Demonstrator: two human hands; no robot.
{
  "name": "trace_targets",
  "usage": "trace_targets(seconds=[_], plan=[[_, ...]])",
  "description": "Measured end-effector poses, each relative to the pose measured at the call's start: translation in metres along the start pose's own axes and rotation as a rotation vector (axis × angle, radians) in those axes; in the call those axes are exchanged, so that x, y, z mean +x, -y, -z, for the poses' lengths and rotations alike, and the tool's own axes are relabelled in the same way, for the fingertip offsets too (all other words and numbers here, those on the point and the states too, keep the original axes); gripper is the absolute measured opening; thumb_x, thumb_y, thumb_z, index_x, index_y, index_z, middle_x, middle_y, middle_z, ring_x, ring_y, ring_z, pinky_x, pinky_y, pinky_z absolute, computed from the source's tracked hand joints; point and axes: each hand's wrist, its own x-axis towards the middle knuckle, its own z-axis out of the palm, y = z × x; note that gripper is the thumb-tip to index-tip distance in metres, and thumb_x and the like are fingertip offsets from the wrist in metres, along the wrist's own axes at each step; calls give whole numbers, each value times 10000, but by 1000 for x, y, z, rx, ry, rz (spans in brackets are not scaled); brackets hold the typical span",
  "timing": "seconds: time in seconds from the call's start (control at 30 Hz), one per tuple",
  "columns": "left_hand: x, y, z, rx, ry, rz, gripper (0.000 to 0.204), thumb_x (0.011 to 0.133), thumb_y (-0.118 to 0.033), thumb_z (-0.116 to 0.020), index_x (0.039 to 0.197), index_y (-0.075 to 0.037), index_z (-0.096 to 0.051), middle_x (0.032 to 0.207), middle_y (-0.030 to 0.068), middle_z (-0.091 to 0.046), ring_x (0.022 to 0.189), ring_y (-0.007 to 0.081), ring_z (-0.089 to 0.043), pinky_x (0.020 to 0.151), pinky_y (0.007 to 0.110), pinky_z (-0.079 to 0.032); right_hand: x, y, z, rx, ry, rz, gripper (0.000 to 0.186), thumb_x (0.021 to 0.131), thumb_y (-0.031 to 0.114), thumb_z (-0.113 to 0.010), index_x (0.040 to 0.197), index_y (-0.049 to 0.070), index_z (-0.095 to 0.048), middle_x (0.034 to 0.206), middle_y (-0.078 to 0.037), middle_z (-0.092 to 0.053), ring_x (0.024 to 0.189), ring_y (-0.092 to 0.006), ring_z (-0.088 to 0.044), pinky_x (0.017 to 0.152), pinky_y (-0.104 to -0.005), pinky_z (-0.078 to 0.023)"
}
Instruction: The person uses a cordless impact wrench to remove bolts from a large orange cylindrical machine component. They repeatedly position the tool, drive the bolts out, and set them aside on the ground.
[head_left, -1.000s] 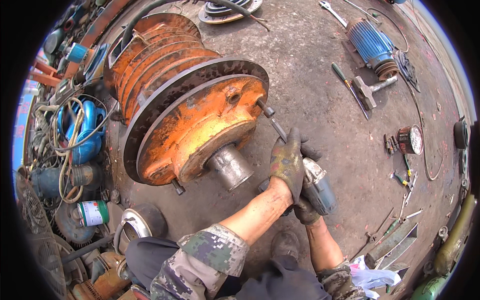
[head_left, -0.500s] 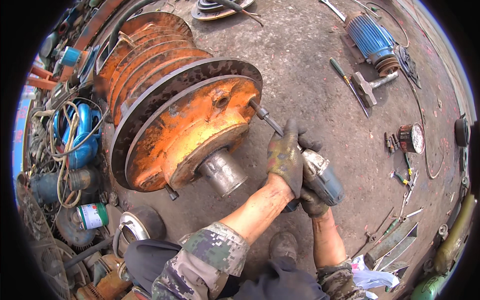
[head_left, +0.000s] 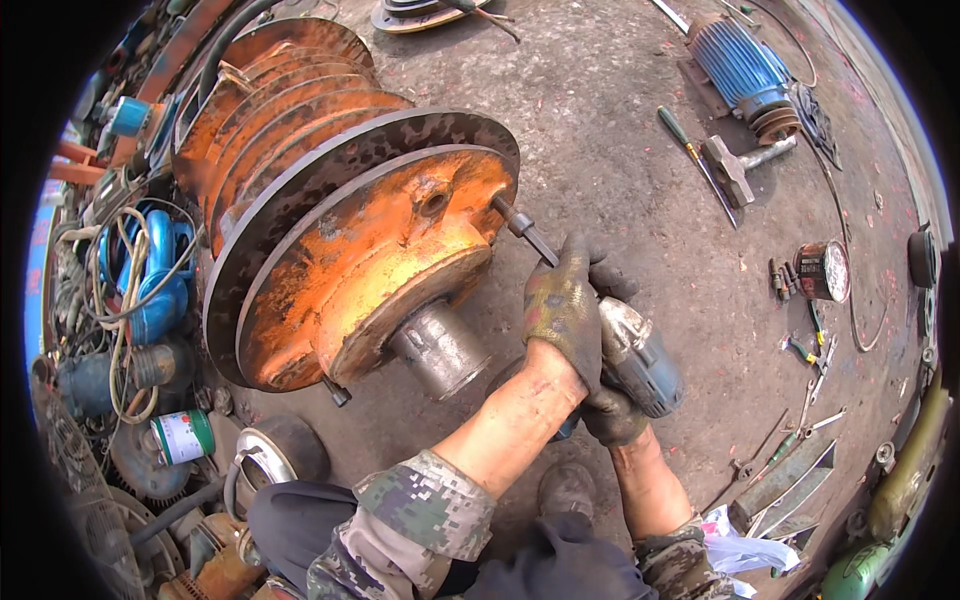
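Observation:
A grey-blue impact wrench with a bare metal head is held between my gloved hands. My left hand is wrapped round the front, where the long socket extension leaves the tool. Lower down, my right hand closes round the handle, which is mostly hidden. The socket at the far end sits over a bolt at the right rim of an orange end cover. This cover belongs to a big rusty orange motor lying on its side. A steel shaft juts out; another bolt protrudes at the bottom rim.
A blue motor, a sledgehammer, a screwdriver and a paint can lie on the right. Pliers and spanners lie lower right. Pump parts, hoses and a green-white can crowd the left.
The orange motor sits slightly further left and lower in view. My hands and the wrench have shifted slightly left; the socket stays on the bolt and both grips hold.

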Motion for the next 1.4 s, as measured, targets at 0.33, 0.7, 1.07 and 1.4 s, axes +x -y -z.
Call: trace_targets(seconds=[0.33,0.7,1.07,1.4], plan=[[2,5,-4,-3,-13,-8,335,1062,-374,-572,1056,-40,-602,881,55,-639,832,203,-685,749,363,-580,1,-9,14,31,10,-7,721,850,81,-804,1509,65,-513,1479,-53,-587,1350,-205,-535,1155,-365,-426],[-2,5,-3,-23,-34,-18,334,1062,-367,-585,1077,-34,-599,881,59,-646,830,214,-700,718,372,-591,-1,-5,5,16,-4,-4,713,838,61,-798,1496,75,-526,1458,-51,-602,1322,-203,-560,1132,-380,-458],[-1,4,-10,-35,-41,-38,313,1041,-346,-598,1083,-37,-570,881,59,-630,809,225,-678,738,391,-592,-1,3,13,53,48,-183,626,853,8,-766,1446,65,-572,1403,-67,-631,1277,-220,-590,1104,-385,-488],[-8,11,-8,21,-58,-38,381,1061,-400,-562,1140,-27,-558,737,38,-556,675,215,-662,603,385,-564,-12,-13,33,-273,70,155,716,893,139,-827,1526,96,-495,1512,-66,-552,1366,-228,-525,1182,-406,-414]])
